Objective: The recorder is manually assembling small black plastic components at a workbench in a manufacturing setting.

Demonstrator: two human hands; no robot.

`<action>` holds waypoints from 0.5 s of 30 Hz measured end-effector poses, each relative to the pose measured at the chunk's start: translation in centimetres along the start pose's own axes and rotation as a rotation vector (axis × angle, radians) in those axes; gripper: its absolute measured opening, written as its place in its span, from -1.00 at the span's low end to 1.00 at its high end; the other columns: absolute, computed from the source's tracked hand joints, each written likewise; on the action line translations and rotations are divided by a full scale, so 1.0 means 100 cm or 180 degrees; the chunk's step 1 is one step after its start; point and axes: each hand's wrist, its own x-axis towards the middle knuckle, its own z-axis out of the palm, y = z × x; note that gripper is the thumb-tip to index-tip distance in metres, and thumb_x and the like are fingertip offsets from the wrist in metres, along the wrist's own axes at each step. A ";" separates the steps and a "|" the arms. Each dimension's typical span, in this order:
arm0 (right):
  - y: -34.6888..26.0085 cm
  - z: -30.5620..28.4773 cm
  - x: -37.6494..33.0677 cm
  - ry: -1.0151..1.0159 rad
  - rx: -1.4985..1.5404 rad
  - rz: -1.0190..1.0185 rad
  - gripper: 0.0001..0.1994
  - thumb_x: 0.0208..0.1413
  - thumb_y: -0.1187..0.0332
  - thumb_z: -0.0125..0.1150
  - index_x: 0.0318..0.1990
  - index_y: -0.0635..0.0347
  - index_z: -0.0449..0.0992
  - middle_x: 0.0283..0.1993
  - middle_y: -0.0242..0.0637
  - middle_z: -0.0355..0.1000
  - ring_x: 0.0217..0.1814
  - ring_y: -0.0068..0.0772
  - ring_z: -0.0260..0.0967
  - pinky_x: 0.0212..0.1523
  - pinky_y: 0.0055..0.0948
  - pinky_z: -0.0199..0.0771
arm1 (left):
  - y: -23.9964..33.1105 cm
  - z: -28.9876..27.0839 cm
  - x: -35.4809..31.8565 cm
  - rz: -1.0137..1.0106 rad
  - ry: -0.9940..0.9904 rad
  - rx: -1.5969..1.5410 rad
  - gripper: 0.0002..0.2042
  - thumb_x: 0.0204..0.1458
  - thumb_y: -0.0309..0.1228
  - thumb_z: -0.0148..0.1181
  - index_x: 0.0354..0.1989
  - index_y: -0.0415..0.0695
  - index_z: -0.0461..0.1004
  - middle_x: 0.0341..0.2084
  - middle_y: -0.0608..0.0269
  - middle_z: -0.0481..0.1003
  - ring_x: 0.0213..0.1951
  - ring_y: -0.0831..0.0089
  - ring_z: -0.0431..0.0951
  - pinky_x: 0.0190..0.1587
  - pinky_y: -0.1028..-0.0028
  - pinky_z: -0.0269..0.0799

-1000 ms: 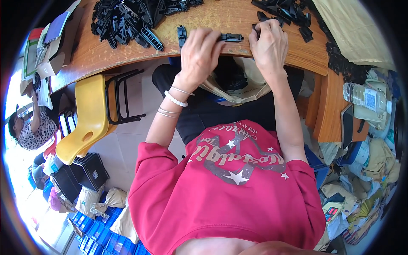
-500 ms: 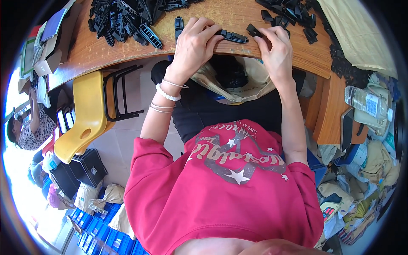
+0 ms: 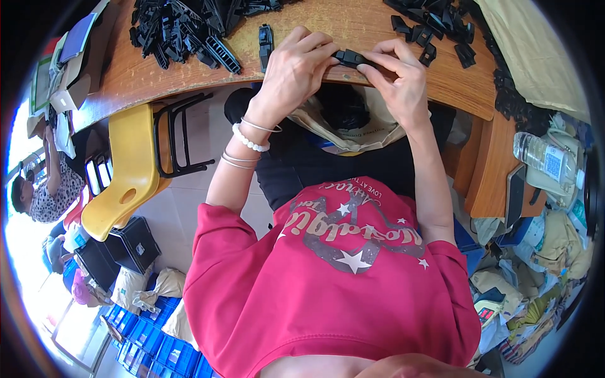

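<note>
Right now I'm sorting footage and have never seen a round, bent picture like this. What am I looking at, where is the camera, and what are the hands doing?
The camera sits on a person's head and looks down, so you see their red shirt and both forearms reaching to a wooden table. The wide lens bends straight edges. The left hand and the right hand together pinch one small black plastic part at the table's edge. Heaps of similar black parts lie at the upper left and upper right, and a single black piece lies beside the left hand. An open bag rests in the lap. A yellow chair stands at the left.
</note>
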 end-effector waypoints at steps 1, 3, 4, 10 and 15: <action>0.001 0.000 0.001 0.0008 -0.0002 -0.0014 -0.82 -0.10 0.53 0.37 -0.28 0.34 0.61 -0.30 -0.28 0.43 -0.22 -0.35 0.41 -0.22 -0.44 0.43 | -0.001 0.000 0.000 0.0007 -0.0008 0.0044 -0.81 -0.10 -0.51 0.28 -0.26 -0.19 0.55 -0.33 0.22 0.49 -0.28 0.21 0.44 -0.22 0.35 0.44; 0.004 -0.002 0.002 -0.0041 -0.0371 -0.0319 -0.86 -0.08 0.52 0.35 -0.30 0.31 0.63 -0.31 -0.28 0.45 -0.20 -0.32 0.41 -0.19 -0.41 0.41 | 0.002 -0.007 -0.002 0.0019 -0.0007 0.0102 -0.80 -0.09 -0.50 0.29 -0.25 -0.20 0.55 -0.33 0.21 0.48 -0.28 0.21 0.44 -0.22 0.36 0.44; 0.005 -0.007 0.003 -0.0062 -0.0275 -0.0452 -0.89 -0.06 0.52 0.33 -0.32 0.29 0.63 -0.32 -0.28 0.45 -0.21 -0.31 0.40 -0.19 -0.40 0.40 | 0.006 -0.015 -0.005 -0.0109 -0.0003 -0.0082 -0.77 -0.09 -0.49 0.31 -0.20 -0.20 0.56 -0.31 0.18 0.49 -0.25 0.23 0.46 -0.20 0.38 0.44; 0.029 -0.044 0.046 0.0475 -0.1883 -0.0792 -0.71 0.09 0.57 0.13 -0.06 0.09 0.59 -0.21 -0.35 0.47 -0.10 -0.33 0.35 -0.06 -0.35 0.28 | -0.012 -0.045 -0.034 -0.0761 0.0777 0.0972 -0.76 -0.05 -0.63 0.16 -0.16 -0.23 0.52 -0.33 0.11 0.43 -0.27 0.18 0.43 -0.22 0.34 0.39; 0.032 -0.047 0.059 -0.0748 -0.2561 -0.0809 -0.66 0.06 0.62 0.08 -0.04 0.06 0.59 -0.21 -0.38 0.44 -0.07 -0.34 0.30 -0.03 -0.30 0.18 | -0.011 -0.047 -0.031 -0.0735 0.0432 0.1290 -0.64 -0.12 -0.70 0.10 -0.08 -0.20 0.48 -0.29 0.11 0.42 -0.20 0.15 0.41 -0.12 0.28 0.39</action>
